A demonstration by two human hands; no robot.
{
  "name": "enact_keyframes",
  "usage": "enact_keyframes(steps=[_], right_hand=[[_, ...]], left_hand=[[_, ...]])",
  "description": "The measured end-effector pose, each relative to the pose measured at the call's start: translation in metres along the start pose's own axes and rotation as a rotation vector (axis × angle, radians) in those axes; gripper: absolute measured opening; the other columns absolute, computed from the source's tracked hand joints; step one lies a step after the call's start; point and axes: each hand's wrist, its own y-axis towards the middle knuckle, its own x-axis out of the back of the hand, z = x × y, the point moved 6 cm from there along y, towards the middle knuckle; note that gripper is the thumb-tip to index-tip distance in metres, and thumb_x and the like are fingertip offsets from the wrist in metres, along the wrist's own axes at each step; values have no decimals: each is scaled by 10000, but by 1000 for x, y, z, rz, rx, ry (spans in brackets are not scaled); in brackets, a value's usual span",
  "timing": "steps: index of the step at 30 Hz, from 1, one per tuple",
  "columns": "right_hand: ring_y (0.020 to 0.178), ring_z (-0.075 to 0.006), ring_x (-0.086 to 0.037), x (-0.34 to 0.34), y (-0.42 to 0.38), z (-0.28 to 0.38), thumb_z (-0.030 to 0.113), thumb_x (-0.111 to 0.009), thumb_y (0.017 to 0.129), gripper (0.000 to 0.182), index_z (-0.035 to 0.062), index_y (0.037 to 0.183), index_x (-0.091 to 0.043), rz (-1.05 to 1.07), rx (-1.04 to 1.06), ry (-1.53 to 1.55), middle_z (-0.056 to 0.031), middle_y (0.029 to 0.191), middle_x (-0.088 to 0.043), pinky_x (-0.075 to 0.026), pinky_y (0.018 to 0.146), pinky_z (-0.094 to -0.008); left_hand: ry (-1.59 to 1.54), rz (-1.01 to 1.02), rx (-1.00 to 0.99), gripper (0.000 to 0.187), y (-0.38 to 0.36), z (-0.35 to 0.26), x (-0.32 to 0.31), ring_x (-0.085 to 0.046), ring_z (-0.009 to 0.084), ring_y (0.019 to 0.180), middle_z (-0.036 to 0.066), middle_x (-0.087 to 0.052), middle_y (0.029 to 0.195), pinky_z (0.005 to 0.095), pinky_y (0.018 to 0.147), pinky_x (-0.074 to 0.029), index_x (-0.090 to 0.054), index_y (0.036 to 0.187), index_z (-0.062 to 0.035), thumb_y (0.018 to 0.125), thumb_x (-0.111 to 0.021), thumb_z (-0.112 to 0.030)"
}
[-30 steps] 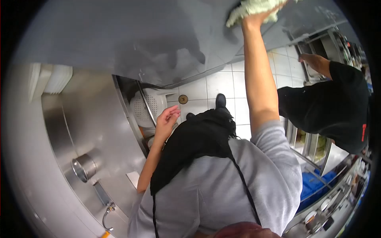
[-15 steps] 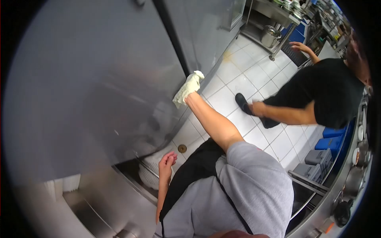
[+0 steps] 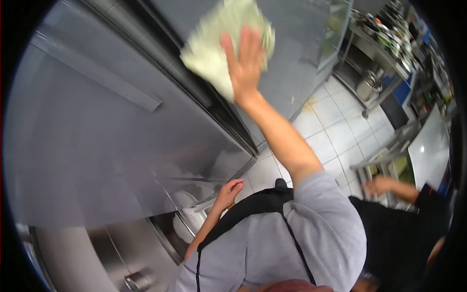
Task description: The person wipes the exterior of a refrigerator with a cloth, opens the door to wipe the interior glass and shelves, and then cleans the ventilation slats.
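Note:
My right hand [image 3: 245, 68] is raised with its fingers spread, pressing a pale green cloth [image 3: 209, 53] flat against a stainless steel door [image 3: 97, 146], right over the dark seam [image 3: 214, 107] between two doors. My left hand [image 3: 231, 189] hangs low by my black apron with loosely curled fingers. It holds nothing and is near the door's lower edge. I wear a grey shirt.
A white perforated basket [image 3: 187, 221] sits low under the steel counter. A person in black [image 3: 404, 233] bends at the right, one hand [image 3: 379, 186] reaching toward a rack. A metal pot [image 3: 367, 87] and stocked shelves [image 3: 389, 44] stand beyond the white tiled floor [image 3: 331, 131].
My right hand has swept the cloth from low on the door up onto the seam, and it now lies spread flat. The view has tilted up. The person in black has shifted toward the lower right.

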Motion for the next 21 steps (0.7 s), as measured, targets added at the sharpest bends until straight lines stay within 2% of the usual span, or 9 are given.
enact_keyframes(steps=[3,5,9,10,11,15,18,19,21], right_hand=[[1433,-524,-216,-16,-180,-44,290,-646,865,521,190,1370,-560,108,85,215,-245,1565,-285,-197,1088,-685],[1330,-518,-339,-22,-208,-60,450,-681,816,590,137,1305,-580,542,-23,210,-236,1460,-396,-195,1062,-712],[1257,-512,-372,-2,-98,-30,523,-705,766,718,78,1310,-556,171,-42,270,-234,1392,-438,-172,1049,-745],[1418,-527,-196,-5,-66,-25,636,-629,810,954,10,1470,-344,118,52,220,-245,1520,-301,-52,1112,-722],[1434,-518,-177,3,-21,-14,674,-569,830,968,4,1486,-331,59,159,120,-253,1535,-281,-42,1112,-726],[1323,-602,-267,38,188,18,223,-583,703,669,-64,1306,-530,-23,196,44,-337,1153,-547,-127,1090,-730],[1424,-550,-165,61,287,42,201,-462,927,662,-67,1500,-268,-210,227,-125,-322,1553,-219,-132,1182,-585],[1418,-553,-177,72,290,46,179,-453,926,633,-58,1492,-300,-370,334,199,-323,1543,-240,-138,1180,-586],[1431,-514,-201,72,256,40,200,-469,921,613,-21,1482,-355,-221,371,111,-306,1531,-287,-137,1191,-572]], left_hand=[[129,7,-7,370,22,-4,-13,-625,118,909,43,-704,1040,272,834,-491,-626,1255,-21,974,-609,-261],[204,-15,50,374,22,-21,-14,-616,113,900,37,-700,1023,275,823,-493,-630,1254,-30,964,-626,-266],[222,-35,-13,364,33,-3,-13,-598,100,865,24,-688,980,274,802,-496,-641,1244,-41,950,-649,-255],[183,-20,-5,362,38,4,-14,-595,96,859,24,-686,975,272,800,-497,-643,1242,-41,948,-651,-252],[140,0,12,360,41,12,-18,-592,92,853,24,-683,970,271,799,-498,-645,1240,-41,947,-654,-250],[106,80,49,361,64,18,-30,-588,84,850,28,-678,968,265,794,-497,-645,1244,-41,945,-655,-243],[94,174,-55,383,81,3,-40,-612,111,901,57,-676,1032,274,832,-497,-618,1277,-33,945,-655,-220],[92,190,-81,382,89,-7,-42,-614,115,919,63,-676,1046,275,845,-495,-616,1279,-33,947,-654,-217],[69,175,-100,380,100,-8,-46,-611,115,929,63,-675,1049,273,855,-491,-617,1278,-34,948,-655,-217]])
